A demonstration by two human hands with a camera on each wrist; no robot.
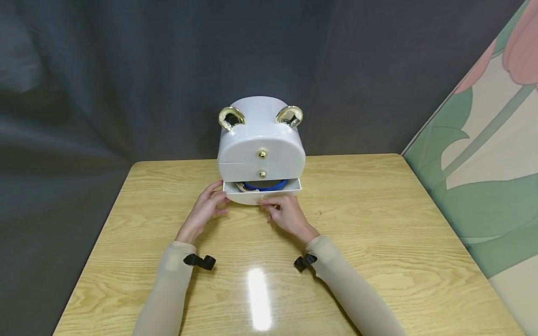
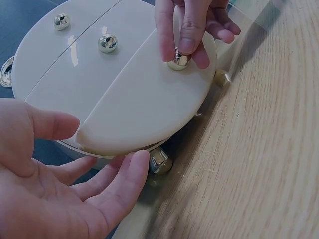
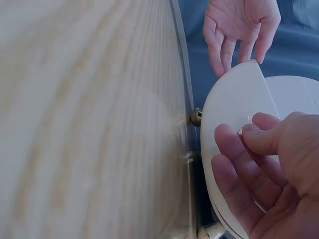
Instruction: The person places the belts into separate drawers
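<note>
A white rounded box (image 1: pixel 260 119) with gold ear-shaped handles stands at the far edge of the table, its bottom drawer (image 1: pixel 244 199) pulled partway out. Inside the drawer lies a curved blue strap-like item (image 1: pixel 273 187) beside a gold-and-pale piece; their exact kind cannot be made out. My right hand (image 1: pixel 287 215) pinches the gold knob (image 2: pixel 178 61) on the drawer front between thumb and fingers. At the drawer's left end is my left hand (image 1: pixel 206 207), its fingers loosely extended, with fingertips at the lower edge in the left wrist view.
Two upper drawers with gold knobs (image 1: pixel 262 154) are shut. Small gold feet (image 2: pixel 159 161) hold the box above the wooden table (image 1: pixel 378 224). A dark curtain (image 1: pixel 168 79) hangs behind, and a flower-patterned panel (image 1: pixel 496 177) stands at the right.
</note>
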